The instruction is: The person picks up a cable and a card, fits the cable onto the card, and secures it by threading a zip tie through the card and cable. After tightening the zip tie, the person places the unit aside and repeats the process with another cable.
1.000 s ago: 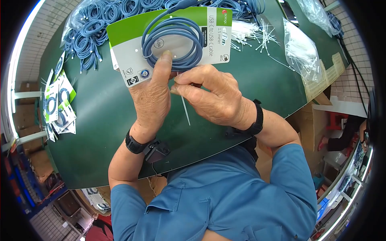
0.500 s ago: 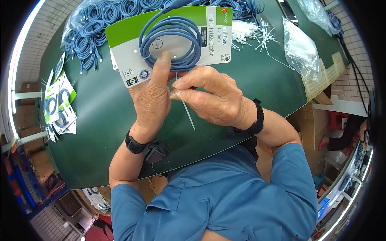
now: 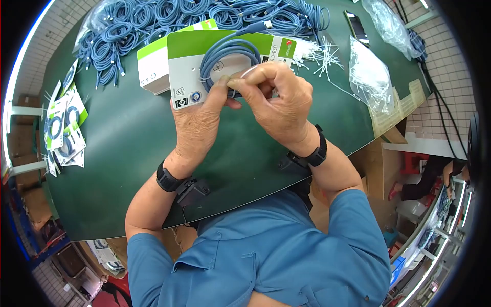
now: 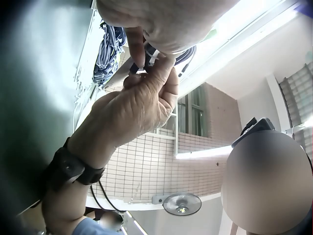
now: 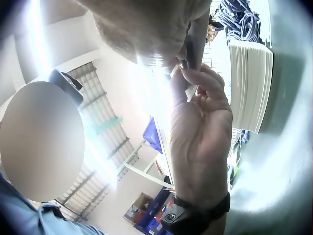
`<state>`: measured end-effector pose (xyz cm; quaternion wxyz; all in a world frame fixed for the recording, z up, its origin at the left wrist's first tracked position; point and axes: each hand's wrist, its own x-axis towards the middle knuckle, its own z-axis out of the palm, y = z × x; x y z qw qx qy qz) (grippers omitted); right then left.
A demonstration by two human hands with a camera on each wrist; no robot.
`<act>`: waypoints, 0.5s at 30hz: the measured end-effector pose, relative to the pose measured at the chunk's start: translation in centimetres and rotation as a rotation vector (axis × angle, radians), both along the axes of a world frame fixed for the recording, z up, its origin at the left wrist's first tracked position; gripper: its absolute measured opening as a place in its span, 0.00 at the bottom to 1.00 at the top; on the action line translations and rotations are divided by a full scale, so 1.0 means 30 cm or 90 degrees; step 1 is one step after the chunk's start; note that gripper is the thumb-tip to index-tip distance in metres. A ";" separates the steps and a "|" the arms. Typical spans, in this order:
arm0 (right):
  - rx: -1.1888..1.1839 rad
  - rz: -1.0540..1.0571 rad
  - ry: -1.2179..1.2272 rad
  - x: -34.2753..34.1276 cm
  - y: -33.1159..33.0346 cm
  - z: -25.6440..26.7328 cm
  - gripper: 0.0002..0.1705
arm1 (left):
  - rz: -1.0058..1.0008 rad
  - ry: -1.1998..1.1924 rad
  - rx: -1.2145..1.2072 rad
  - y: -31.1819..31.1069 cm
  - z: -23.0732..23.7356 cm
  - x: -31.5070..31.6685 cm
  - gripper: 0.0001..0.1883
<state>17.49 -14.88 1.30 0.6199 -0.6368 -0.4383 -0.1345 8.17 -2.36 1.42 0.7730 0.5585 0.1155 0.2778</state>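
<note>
My left hand (image 3: 197, 125) grips a green-and-white packaging card (image 3: 186, 66) from below, its thumb in front at the coil's lower edge. A coiled blue USB-C cable (image 3: 207, 64) lies against the card, one plug pointing up past the top edge. My right hand (image 3: 284, 100) is at the coil's bottom, thumb and forefinger pinched together beside the left thumb. A thin white sliver of cable tie (image 3: 249, 71) shows at those fingertips; the rest of it is hidden by the fingers. In the right wrist view, the right hand (image 5: 200, 129) meets the left at the fingertips.
Behind the held card stands a stack of cards (image 3: 153, 71). A heap of coiled blue cables (image 3: 148, 18) spans the table's far side. Loose white cable ties (image 3: 327, 56), a bag of ties (image 3: 368, 77) and a phone (image 3: 357, 28) lie right; carded cables (image 3: 66, 123) lie left.
My right hand has risen to the coil's lower edge, and the tie tail that hung below the hands no longer shows there. The card sits lower and further right in view.
</note>
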 end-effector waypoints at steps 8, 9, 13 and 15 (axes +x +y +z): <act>-0.027 -0.059 -0.302 0.045 0.017 0.033 0.16 | 0.020 0.005 -0.014 0.018 0.003 0.004 0.15; -0.041 -0.081 -0.334 0.043 0.014 0.040 0.17 | 0.025 -0.002 -0.020 0.019 0.002 0.004 0.15; -0.062 -0.075 -0.374 0.045 0.013 0.029 0.22 | 0.018 0.022 -0.008 0.015 -0.013 0.000 0.14; -0.068 -0.061 -0.374 0.043 0.005 0.025 0.24 | -0.002 0.032 -0.011 0.015 -0.021 -0.001 0.14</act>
